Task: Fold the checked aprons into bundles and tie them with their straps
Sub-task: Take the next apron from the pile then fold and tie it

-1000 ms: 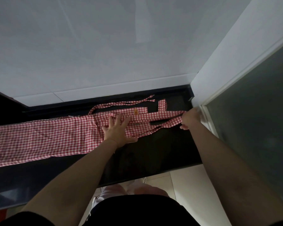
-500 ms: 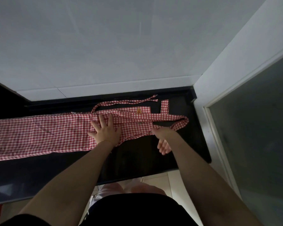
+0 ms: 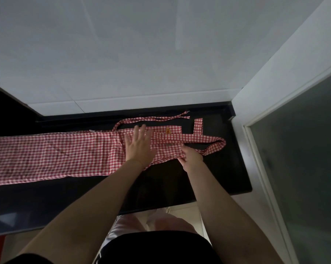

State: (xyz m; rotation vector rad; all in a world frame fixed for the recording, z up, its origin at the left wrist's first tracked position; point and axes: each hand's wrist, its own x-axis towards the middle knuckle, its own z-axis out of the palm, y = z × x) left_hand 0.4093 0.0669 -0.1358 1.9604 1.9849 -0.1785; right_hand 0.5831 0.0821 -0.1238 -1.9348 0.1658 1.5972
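Black counter (image 3: 218, 174); apron (image 3: 56, 151) under both hands

A glossy black counter (image 3: 208, 180) runs along a pale grey tiled wall (image 3: 122, 54), ending at a white corner post (image 3: 275, 77) on the right. Beside it stands a frosted glass panel (image 3: 303, 149) in a white frame. Light floor tiles (image 3: 185, 212) show below the counter's edge.
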